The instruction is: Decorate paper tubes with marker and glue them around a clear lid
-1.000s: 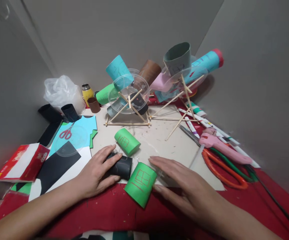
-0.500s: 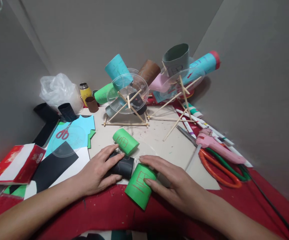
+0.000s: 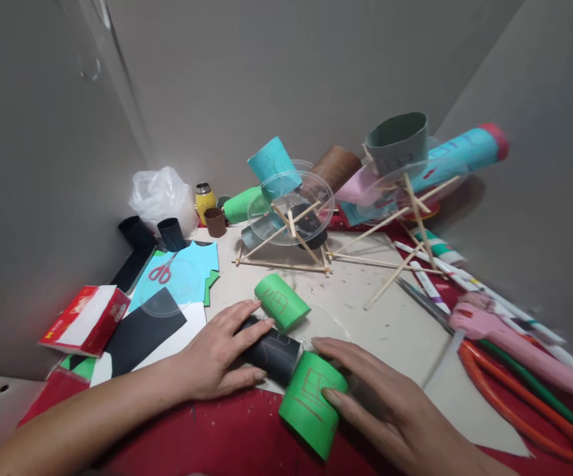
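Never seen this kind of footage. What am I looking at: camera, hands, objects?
No robot: a person works bare-handed, filmed by a head-worn camera looking forward and down. The left hand lies over a black tube; the right hand has its thumb on the nearer green tube. How firmly either grips, I can't tell. Another green tube lies just beyond. Farther back stands a stick frame. Red scissors and a red box are at left, a pink glue gun at right.

The green tubes point(image 3: 308, 413) look like smooth, matt paper.
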`<state>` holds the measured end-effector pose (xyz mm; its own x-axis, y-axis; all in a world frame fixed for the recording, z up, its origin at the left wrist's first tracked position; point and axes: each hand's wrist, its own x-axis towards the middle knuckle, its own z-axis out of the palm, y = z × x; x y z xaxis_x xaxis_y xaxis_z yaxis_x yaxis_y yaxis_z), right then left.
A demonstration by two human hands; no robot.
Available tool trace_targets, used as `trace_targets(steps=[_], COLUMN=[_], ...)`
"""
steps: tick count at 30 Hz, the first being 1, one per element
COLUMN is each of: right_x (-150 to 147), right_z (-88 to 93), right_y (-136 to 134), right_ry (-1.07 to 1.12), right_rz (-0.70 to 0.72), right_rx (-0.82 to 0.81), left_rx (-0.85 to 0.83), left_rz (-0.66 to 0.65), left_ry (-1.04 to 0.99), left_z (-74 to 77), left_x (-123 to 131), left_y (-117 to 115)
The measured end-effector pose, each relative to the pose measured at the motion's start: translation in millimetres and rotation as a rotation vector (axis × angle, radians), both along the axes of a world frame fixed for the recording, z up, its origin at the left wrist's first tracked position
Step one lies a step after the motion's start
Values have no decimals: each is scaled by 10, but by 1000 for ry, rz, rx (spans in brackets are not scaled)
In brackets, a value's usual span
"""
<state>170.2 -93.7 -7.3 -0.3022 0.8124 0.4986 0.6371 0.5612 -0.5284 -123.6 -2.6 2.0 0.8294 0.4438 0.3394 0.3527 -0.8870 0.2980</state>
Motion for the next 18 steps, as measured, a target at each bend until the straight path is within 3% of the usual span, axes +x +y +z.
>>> trace_targets(steps=[4,7,9,11,14,18], right_x=[26,55,82,110,142,168], right_z=[-9,10,25,33,15,-46], right_y=[-28,-37,-37,-31,-10,21], right_ry=[17,26,29,32,29,2], right_rz=[-19,-47,-66,-71,-73,-107], right_rx=[-49,-113,-130,-103,20,162], left_rx=[24,110,200,238,221,180], left_rz=[53,149,300,538,914,1021], left_ry=[-18,-80,-112,-82,238,401], left_z=[91,244,395,563,777,894], left_x=[-95,-223,-329,-432,-559,-677], left_y=[75,284,510,783,1195,1582])
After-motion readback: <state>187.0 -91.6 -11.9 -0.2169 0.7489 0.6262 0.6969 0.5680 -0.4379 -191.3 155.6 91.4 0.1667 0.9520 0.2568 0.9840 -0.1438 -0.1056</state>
